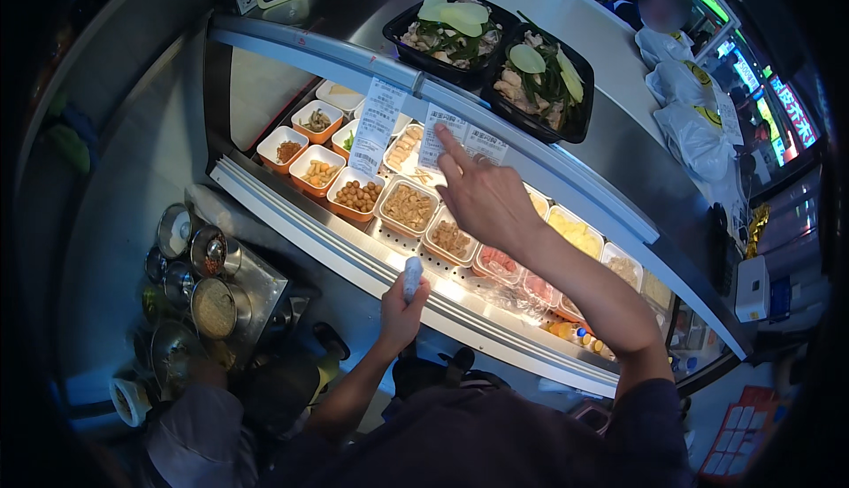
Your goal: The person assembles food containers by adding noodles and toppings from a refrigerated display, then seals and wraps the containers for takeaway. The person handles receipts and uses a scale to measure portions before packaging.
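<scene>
My right hand (487,196) reaches over a lit food display case, index finger stretched out onto a printed paper slip (432,146). Beside it hangs another slip (487,145), partly behind the hand, and a longer slip (378,123) hangs to the left. All bear writing. Nothing shows in the right hand. Near the case's front rail (345,222), my left hand (401,312) grips a small pale cylinder (412,275), perhaps rolled paper. Below the slips stand tubs of brown balls (358,195), cooked meat pieces (408,206) and yellow food (576,232).
Two black trays of meat and greens (448,30) (540,83) rest on the case top. Tied white plastic bags (690,110) line the right counter. At lower left, a person's sleeve (199,438) is near metal bowls (215,309). Another person (663,3) stands beyond the window.
</scene>
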Demonstrator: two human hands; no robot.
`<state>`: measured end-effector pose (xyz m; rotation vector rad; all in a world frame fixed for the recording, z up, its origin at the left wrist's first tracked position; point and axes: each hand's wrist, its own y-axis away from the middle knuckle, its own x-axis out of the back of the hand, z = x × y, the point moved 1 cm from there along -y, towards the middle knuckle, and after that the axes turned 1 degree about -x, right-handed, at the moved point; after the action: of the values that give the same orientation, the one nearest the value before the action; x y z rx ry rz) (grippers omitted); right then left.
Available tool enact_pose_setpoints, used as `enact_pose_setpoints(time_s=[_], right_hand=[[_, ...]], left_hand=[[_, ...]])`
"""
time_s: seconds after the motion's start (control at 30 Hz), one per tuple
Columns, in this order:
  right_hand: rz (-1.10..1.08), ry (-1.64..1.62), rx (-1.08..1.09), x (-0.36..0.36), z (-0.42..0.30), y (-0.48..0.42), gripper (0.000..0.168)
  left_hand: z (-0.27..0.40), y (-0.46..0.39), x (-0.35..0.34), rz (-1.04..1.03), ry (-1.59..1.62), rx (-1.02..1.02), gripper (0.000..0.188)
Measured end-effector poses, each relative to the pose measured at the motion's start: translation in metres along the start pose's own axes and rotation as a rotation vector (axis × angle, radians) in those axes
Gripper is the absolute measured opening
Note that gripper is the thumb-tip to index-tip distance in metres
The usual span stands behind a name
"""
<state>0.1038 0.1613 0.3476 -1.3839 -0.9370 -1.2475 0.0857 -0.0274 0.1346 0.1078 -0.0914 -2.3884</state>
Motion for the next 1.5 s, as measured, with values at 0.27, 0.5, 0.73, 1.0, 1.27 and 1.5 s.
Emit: enact_pose_setpoints(time_s=[0.27,0.5,0.73,1.0,1.27,1.5], right_hand=[[-0.002,0.058,-0.198,-0.022,-0.011,-0.016,0.030],[0.144,-0.033,-0.103,-0.002,-0.001,0.026,0.026],[0.121,0.077,-0.094,-0.008,0.025,0.037,0.023],[0.105,0.051,-0.081,-0.011,0.028,0.032,0.028],[0.369,-0.136,-0.008,-0.009,0.022,0.072,0.025],[0.411,-0.268,-0.221,-0.010,0.001,0.139,0.017]], left_hand=[[-0.030,0.026,0.025,0.041,0.078,0.134,0.004],[-0.021,0.028,0.024,-0.002,0.120,0.234,0.007],[-0.015,0.012,0.016,-0.062,0.094,0.229,0.012],[0.009,-0.006,-0.004,-0.129,0.110,0.094,0.016],[0.069,-0.059,-0.038,-0.176,-0.122,-0.161,0.025],[0.146,-0.114,-0.088,-0.319,-0.091,-0.134,0.027]])
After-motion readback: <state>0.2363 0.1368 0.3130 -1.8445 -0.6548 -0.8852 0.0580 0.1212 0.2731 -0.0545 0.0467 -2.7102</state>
